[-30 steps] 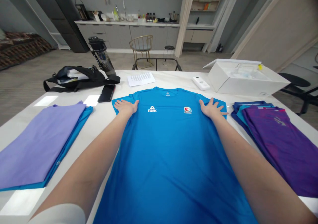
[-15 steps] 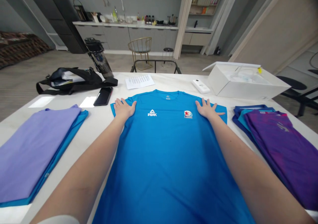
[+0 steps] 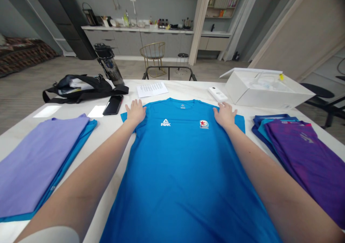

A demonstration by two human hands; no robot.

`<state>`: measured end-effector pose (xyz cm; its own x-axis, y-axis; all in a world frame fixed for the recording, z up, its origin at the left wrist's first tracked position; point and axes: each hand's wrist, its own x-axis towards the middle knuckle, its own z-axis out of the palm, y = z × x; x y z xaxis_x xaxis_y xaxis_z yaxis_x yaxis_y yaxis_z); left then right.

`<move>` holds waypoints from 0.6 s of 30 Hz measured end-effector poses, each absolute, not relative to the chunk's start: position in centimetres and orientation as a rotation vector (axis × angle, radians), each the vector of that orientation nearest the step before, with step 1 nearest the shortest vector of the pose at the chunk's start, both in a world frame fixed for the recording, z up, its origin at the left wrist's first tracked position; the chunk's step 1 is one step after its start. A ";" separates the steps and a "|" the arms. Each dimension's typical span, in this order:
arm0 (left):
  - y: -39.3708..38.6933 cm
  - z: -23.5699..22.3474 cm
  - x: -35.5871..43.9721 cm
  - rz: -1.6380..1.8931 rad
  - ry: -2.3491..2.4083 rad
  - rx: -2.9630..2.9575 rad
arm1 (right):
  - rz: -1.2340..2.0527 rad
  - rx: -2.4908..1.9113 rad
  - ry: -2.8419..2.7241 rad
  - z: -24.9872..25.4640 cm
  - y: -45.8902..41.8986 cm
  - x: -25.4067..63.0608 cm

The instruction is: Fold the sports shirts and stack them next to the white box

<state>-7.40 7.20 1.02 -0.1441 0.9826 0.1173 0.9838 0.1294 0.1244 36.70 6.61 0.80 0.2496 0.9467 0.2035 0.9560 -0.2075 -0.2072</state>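
A blue T-shirt (image 3: 180,164) lies spread face up in front of me, its collar at the far end and its lower part running out of view. White lettering and a small star badge show on its chest. My left hand (image 3: 136,112) rests on the shoulder and sleeve at the left, fingers apart. On the opposite shoulder lies my right hand (image 3: 224,114), its fingers spread and slightly bent over the seam. Neither hand visibly grips the cloth.
Folded lilac and blue shirts (image 3: 45,157) lie left; purple and navy shirts (image 3: 307,157) lie right. Along the far side of the white table (image 3: 194,87) are a black bag (image 3: 81,88), bottle (image 3: 109,65), phone (image 3: 113,104), paper (image 3: 152,89), white device (image 3: 217,94) and open white box (image 3: 264,88).
Both hands have shifted slightly away from me toward the shoulder seams, and their fingers are less widely spread and more bent. The shirt's sleeves moved slightly inward.
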 end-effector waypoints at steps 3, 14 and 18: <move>9.5 1.7 -6.0 -0.294 -2.214 -2.210 | -0.017 -2.152 -1.860 1.0 8.4 34.6; 15.6 -0.8 -2.6 -0.300 -2.133 -2.302 | -0.007 -2.269 -1.841 -0.5 14.2 31.2; 16.4 -0.5 -2.5 -0.338 -2.167 -2.095 | -0.042 -2.210 -1.867 -0.6 16.2 30.3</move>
<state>-2.47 16.37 -0.50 -0.0426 0.9721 0.2308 0.9962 0.0237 0.0838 30.29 16.20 -0.63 0.1796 0.9671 0.1800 0.9742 -0.1494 -0.1692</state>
